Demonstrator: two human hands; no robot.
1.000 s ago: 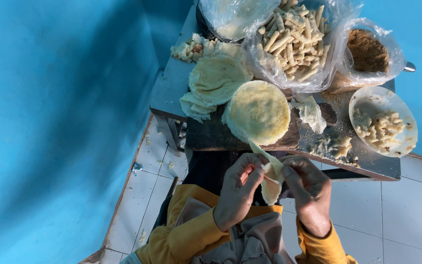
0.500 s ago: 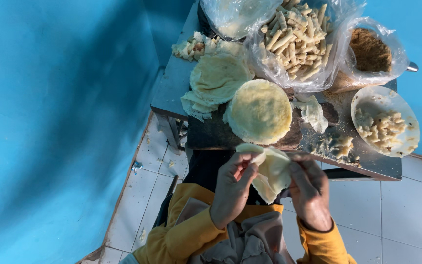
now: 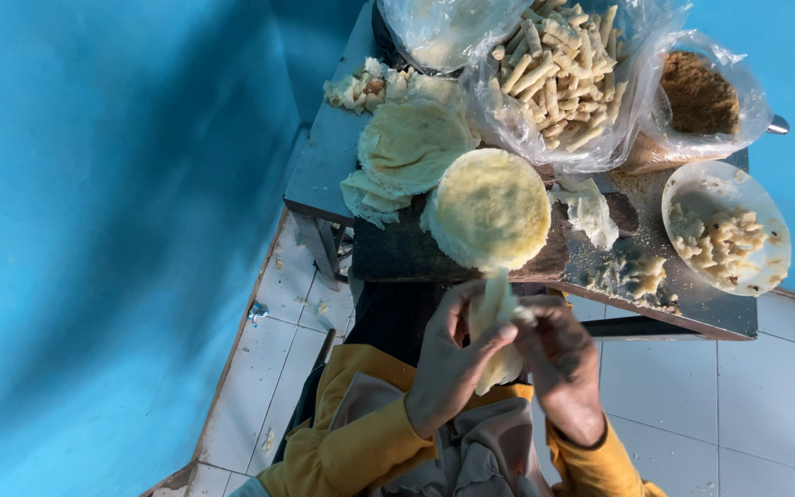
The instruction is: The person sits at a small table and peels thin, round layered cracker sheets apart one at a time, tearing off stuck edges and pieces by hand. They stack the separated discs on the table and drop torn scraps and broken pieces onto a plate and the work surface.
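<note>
Both my hands hold one thin pale dough wrapper (image 3: pixel 492 322) in front of my lap, below the table edge. My left hand (image 3: pixel 448 364) pinches its left side and my right hand (image 3: pixel 558 364) grips its right side. The wrapper hangs folded and narrow between them, its top reaching up to a round stack of pale wrappers (image 3: pixel 489 207) on the table. Yellow sleeves cover both my arms.
A dark low table (image 3: pixel 683 308) carries a pile of crumpled wrappers (image 3: pixel 407 147), a plastic bag of rolled sticks (image 3: pixel 558 74), a bag of brown filling (image 3: pixel 697 92) and a white plate of pale pieces (image 3: pixel 724 239). A blue wall (image 3: pixel 103 230) stands left; white floor tiles lie below.
The wrapper was spread wider between my hands half a second ago; now it is folded into a narrow strip. My hands have closed in toward each other.
</note>
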